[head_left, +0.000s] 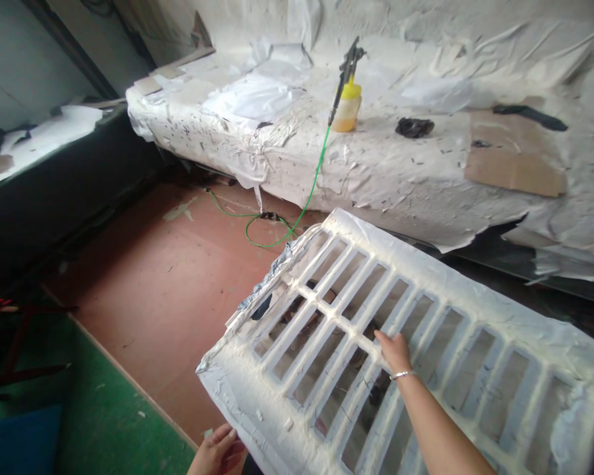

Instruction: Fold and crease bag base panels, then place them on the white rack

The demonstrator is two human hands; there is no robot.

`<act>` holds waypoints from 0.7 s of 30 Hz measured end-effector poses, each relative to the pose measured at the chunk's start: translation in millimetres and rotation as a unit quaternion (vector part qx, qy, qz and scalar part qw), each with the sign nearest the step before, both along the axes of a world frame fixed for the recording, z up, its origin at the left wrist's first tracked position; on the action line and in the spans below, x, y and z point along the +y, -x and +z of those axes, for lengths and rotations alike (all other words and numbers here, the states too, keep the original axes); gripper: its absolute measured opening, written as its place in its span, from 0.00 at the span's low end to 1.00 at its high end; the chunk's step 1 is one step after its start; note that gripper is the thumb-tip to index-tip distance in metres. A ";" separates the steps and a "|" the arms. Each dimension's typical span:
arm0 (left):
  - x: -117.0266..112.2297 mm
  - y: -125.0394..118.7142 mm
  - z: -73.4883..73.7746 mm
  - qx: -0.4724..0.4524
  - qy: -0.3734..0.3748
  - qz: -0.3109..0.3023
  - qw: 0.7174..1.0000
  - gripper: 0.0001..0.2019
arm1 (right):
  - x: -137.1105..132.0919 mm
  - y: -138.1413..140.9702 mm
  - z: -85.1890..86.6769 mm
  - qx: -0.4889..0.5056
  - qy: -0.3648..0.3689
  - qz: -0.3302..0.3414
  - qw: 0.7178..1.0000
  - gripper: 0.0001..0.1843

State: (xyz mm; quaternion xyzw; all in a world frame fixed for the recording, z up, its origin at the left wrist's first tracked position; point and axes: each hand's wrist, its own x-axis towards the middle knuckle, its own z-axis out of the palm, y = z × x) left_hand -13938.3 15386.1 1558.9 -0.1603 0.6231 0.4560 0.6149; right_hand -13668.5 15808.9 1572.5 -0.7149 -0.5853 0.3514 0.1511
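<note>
A large slatted frame [346, 328], covered in whitish coating and wrapping, is tilted in front of me. My right hand [395, 353] is closed around its middle bar, with the fingertips passing down through a slot; a silver bracelet [402, 375] circles that wrist. At the frame's near left edge my left hand [218, 452] is closed with curled fingers against the rim, partly cut off by the bottom of the view. Torn wrapping [272, 277] hangs along the frame's far left side.
Beyond the frame runs a long bench [297, 161] draped in stained white sheeting. On it stand a yellow-topped spray bottle [347, 109] with a green hose [319, 173], a crumpled black piece [414, 127] and cardboard [517, 155]. Reddish board [143, 277] covers part of the green floor [109, 396].
</note>
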 end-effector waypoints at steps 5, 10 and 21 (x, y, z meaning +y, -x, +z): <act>7.5 -2.0 3.1 0.051 0.000 -0.001 0.999 0.29 | 5.6 7.2 -12.2 -0.007 0.012 0.008 1.000 0.17; 25.7 33.2 40.3 0.244 0.054 -0.303 0.919 0.24 | 9.8 7.7 -17.8 -0.004 0.027 0.023 0.999 0.19; 336.4 87.0 75.1 0.759 -0.066 -0.429 0.485 0.28 | 6.4 7.1 -14.4 -0.012 0.001 0.007 1.000 0.20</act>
